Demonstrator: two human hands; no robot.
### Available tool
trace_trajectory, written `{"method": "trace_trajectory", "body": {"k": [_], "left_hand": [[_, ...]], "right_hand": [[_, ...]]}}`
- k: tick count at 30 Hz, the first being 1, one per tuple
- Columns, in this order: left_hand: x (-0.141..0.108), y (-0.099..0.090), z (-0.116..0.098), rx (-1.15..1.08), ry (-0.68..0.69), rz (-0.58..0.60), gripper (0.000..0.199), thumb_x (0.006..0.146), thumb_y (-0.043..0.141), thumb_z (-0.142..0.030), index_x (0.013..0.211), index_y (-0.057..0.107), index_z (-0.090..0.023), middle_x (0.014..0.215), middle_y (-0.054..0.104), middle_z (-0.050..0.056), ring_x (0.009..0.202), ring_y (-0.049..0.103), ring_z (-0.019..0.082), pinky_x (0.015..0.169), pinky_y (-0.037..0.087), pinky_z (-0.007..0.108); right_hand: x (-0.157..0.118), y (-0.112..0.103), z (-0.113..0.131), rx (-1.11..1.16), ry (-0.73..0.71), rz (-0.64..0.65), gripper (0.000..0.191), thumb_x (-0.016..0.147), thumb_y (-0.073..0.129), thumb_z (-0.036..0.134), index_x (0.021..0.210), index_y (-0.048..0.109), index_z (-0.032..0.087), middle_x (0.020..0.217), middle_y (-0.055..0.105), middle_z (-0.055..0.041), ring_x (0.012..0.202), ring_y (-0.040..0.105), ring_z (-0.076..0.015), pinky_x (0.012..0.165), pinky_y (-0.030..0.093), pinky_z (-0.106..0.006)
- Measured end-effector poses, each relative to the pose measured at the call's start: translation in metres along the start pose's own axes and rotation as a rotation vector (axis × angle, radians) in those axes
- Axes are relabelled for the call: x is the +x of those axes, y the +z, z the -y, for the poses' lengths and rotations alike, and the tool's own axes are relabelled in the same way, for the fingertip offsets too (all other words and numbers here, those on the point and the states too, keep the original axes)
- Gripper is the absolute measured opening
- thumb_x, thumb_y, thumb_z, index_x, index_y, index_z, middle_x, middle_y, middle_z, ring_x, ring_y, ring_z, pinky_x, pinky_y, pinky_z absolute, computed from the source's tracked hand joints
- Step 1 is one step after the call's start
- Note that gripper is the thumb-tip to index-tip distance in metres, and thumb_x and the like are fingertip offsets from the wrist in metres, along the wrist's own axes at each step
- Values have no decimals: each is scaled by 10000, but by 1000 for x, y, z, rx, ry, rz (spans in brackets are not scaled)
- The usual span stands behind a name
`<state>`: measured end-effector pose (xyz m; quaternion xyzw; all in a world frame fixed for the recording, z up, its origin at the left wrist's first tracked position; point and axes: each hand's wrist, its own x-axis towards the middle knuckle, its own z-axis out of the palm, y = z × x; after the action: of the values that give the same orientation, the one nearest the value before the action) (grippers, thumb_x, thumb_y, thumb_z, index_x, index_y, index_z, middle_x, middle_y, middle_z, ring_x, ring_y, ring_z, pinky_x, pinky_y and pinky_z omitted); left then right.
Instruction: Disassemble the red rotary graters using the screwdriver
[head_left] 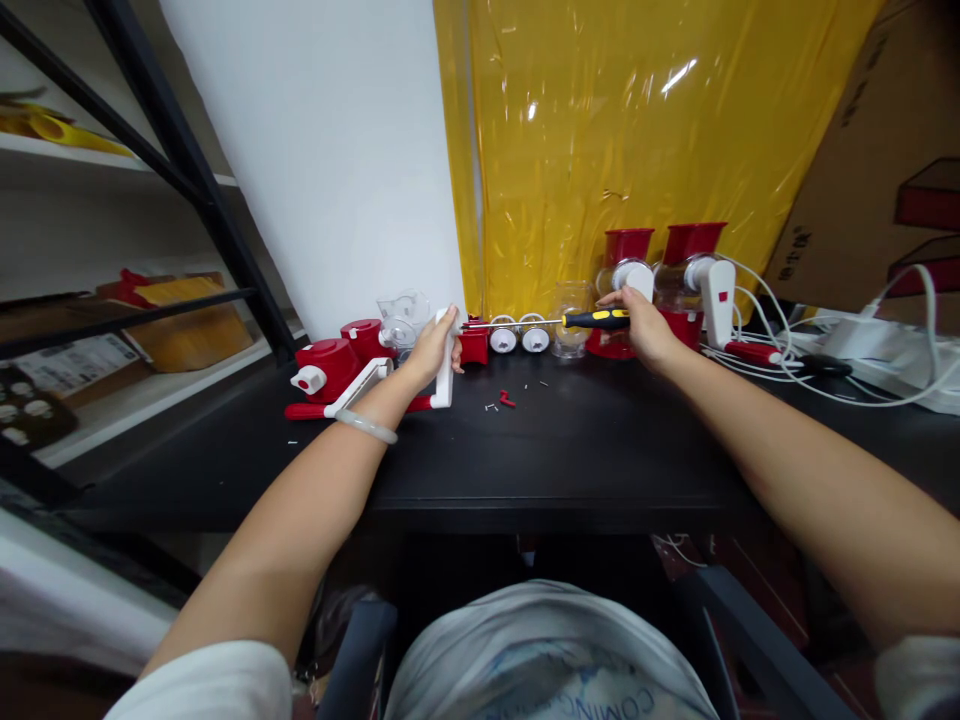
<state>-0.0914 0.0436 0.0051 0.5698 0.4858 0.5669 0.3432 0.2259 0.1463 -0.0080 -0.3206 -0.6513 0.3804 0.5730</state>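
My left hand [433, 350] is closed around a white crank handle [445, 380] with a red grip, holding it upright above the black table. In my right hand [643, 322] is a screwdriver [592, 319] with a black and yellow handle, held level. Its long shaft points left, and the tip reaches the upper end of the crank, where the exact contact is too small to make out. Below the shaft lie a small red piece [507, 399] and several tiny screws [491, 407].
Red housings [330, 365] with another white crank stand at left, near a clear plastic part [405, 315]. White round parts [502, 340] and a clear cup [571, 320] line the back. Two assembled red drum graters [694, 265], white cables [795, 375] and a cardboard box [862, 180] are on the right.
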Motion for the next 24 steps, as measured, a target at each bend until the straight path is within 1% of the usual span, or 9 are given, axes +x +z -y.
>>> {"method": "trace_trajectory", "body": {"k": [3, 5, 7, 9, 11, 13, 16, 20, 24], "left_hand": [[0, 0, 1, 3, 5, -1, 626, 807, 549, -847, 896, 435, -238, 464, 475, -77, 350, 457, 125, 443, 479, 272], [0, 0, 1, 7, 8, -6, 612, 822, 543, -835, 892, 436, -237, 467, 472, -77, 355, 461, 125, 446, 475, 273], [0, 0, 1, 6, 9, -11, 595, 839, 538, -820, 900, 443, -236, 469, 474, -76, 359, 462, 126, 449, 467, 273], [0, -1, 1, -1, 7, -10, 580, 851, 536, -806, 913, 457, -234, 468, 474, -73, 360, 458, 127, 450, 462, 276], [0, -1, 1, -8, 6, -4, 567, 860, 538, -792, 924, 470, -233, 468, 474, -69, 362, 456, 127, 453, 462, 279], [1, -2, 0, -14, 8, -2, 561, 866, 538, -783, 934, 482, -229, 472, 475, -66, 364, 455, 126, 456, 461, 281], [1, -2, 0, -18, 17, -4, 575, 865, 537, -787, 951, 497, -220, 480, 480, -64, 363, 452, 123, 457, 449, 284], [1, -1, 0, -16, 29, 7, 583, 863, 533, -794, 928, 488, -216, 485, 480, -58, 372, 467, 126, 463, 453, 287], [-1, 1, -1, -14, 45, 5, 573, 862, 538, -790, 924, 473, -224, 473, 472, -61, 369, 464, 132, 457, 457, 289]], "right_hand": [[0, -1, 0, -95, -16, 2, 396, 919, 527, 654, 871, 597, 267, 501, 479, 29, 458, 510, -191, 524, 480, -357], [0, -1, 0, -114, -14, 8, 299, 914, 578, 563, 849, 591, 272, 463, 450, 44, 421, 469, -180, 494, 440, -338], [0, 0, 0, -82, -14, 18, 238, 902, 614, 502, 842, 583, 273, 469, 456, 48, 410, 447, -166, 471, 413, -320], [1, 1, 0, -23, -16, 27, 223, 883, 658, 478, 852, 577, 272, 522, 491, 45, 423, 454, -151, 463, 417, -308], [1, 1, 0, 43, -1, 27, 232, 853, 707, 463, 878, 578, 272, 614, 539, 35, 460, 481, -138, 473, 456, -308], [0, 2, 1, 102, 24, 15, 232, 821, 739, 429, 901, 587, 273, 722, 578, 21, 524, 521, -137, 493, 499, -310], [-1, 3, 3, 173, 38, -10, 214, 774, 743, 367, 901, 598, 275, 835, 587, 5, 623, 555, -144, 517, 536, -306], [-3, 4, 6, 247, 50, -8, 236, 717, 728, 317, 904, 591, 274, 872, 577, -2, 694, 572, -154, 550, 550, -302], [-4, 2, 8, 285, 43, 33, 308, 678, 738, 304, 937, 574, 283, 889, 579, 5, 741, 596, -156, 592, 552, -295]]}}
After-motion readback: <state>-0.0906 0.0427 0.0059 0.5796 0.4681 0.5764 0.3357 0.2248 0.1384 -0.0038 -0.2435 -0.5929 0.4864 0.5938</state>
